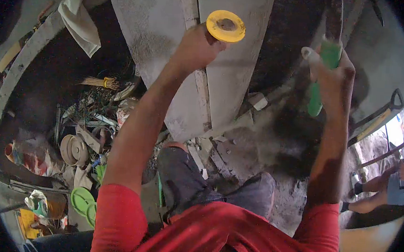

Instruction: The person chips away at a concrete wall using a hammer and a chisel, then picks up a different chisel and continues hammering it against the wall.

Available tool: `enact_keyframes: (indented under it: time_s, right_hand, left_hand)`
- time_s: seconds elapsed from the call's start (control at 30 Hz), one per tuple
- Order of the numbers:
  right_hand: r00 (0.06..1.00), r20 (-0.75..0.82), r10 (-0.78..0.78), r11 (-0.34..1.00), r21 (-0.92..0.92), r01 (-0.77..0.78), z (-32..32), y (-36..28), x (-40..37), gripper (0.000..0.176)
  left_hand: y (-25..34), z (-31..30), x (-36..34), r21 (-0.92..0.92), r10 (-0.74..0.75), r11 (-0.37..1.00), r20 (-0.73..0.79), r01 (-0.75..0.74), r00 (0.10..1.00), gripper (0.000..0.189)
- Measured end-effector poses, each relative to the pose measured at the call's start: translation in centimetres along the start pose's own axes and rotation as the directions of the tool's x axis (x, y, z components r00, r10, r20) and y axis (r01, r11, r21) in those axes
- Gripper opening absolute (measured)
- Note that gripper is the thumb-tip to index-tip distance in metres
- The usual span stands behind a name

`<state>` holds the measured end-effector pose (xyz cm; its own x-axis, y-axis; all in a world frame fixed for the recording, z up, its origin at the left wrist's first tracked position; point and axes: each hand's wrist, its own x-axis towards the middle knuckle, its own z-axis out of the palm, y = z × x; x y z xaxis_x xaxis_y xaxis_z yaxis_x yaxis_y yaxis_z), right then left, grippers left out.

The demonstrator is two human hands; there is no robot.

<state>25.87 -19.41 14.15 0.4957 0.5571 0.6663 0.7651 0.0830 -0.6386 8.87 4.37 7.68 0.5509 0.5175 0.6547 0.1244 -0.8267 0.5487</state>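
Note:
My left hand (199,48) is closed just beneath the round yellow guard (239,30) of a chisel, whose grey struck end faces up at the guard's centre. The rest of the chisel is hidden by hand and guard. Under it stands a grey, plaster-like surface with a lighter strip (202,93) running down it. To the right, my right hand (333,72) is raised and wrapped round the green grip of a tool (314,101) with a metal shaft. That tool's far end leaves the top of the view. A white wrapping (305,52) shows at the thumb.
A white cloth (80,24) hangs at upper left. Below lie a bundle of straw-like sticks (101,82), a beige round lid (74,150), green plastic pieces (82,199) and rubble. A D-handled tool (375,124) leans at right, near another person's legs (370,201).

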Motion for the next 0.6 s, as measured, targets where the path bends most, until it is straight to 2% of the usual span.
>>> enact_keyframes:
  time_s: [0.07, 0.13, 0.2, 0.23, 0.27, 0.3, 0.33, 0.37, 0.43, 0.5, 0.57, 0.6]
  right_hand:
    - [0.999, -0.008, 0.051, 0.998, 0.027, -0.050, 0.7, 0.6, -0.8, 0.037]
    - [0.995, -0.008, 0.098, 0.994, 0.055, -0.097, 2.0, 2.4, -2.2, 0.035]
    - [0.996, -0.020, 0.081, 0.993, -0.087, -0.083, 3.8, 6.2, -4.0, 0.035]
    - [0.997, -0.018, 0.081, 0.993, -0.086, -0.083, 4.3, 7.4, -4.7, 0.035]
    - [0.995, 0.080, 0.059, 0.993, -0.107, -0.050, 4.5, 8.4, -5.3, 0.036]
    - [0.984, 0.177, 0.037, 0.992, -0.124, -0.016, 4.4, 9.0, -5.6, 0.036]
    - [0.984, 0.174, 0.036, 0.992, -0.122, -0.014, 3.5, 8.6, -5.6, 0.036]
    - [0.989, 0.148, 0.023, 0.990, -0.144, -0.002, 2.1, 7.5, -5.1, 0.035]
    - [0.997, 0.074, -0.025, 0.973, -0.226, 0.041, -0.6, 5.7, -4.2, 0.033]
    - [0.981, -0.093, 0.172, 0.985, 0.020, -0.171, -3.3, 3.6, -3.7, 0.029]
    - [0.995, -0.088, 0.047, 0.972, 0.232, -0.025, -7.0, 0.6, -2.7, 0.023]
    - [0.995, -0.090, 0.047, 0.972, 0.233, -0.025, -6.8, 1.7, -2.7, 0.023]
  left_hand:
    - [0.2, 0.3, -0.3, -0.022, -0.006, 1.000, 0.039, 0.007, 0.999, 0.036]
    - [0.8, 0.5, -0.9, 0.071, 0.064, 0.995, 0.005, -0.064, 0.998, 0.035]
    - [0.6, 1.1, -1.1, 0.084, 0.049, 0.995, 0.021, -0.051, 0.999, 0.036]
    - [0.5, 1.3, -1.2, 0.094, 0.040, 0.995, 0.040, -0.043, 0.998, 0.037]
    - [0.3, 1.5, -1.1, 0.095, 0.039, 0.995, 0.040, -0.042, 0.998, 0.037]
    - [0.1, 1.6, -0.8, 0.163, 0.134, 0.976, 0.056, -0.142, 0.989, 0.038]
    - [0.0, 1.6, -0.6, 0.228, 0.229, 0.944, 0.077, -0.241, 0.970, 0.039]
    - [0.1, 1.7, -0.5, 0.233, 0.235, 0.941, 0.075, -0.247, 0.969, 0.039]
    - [0.0, 2.1, -0.8, 0.285, 0.161, 0.936, 0.170, -0.205, 0.972, 0.039]
    - [0.2, 2.4, -0.7, 0.289, 0.177, 0.931, 0.178, -0.223, 0.968, 0.039]
    - [0.2, 2.7, -0.8, 0.290, 0.189, 0.927, 0.188, -0.238, 0.964, 0.038]
    - [0.2, 2.7, -0.7, 0.297, 0.223, 0.914, 0.197, -0.275, 0.955, 0.037]
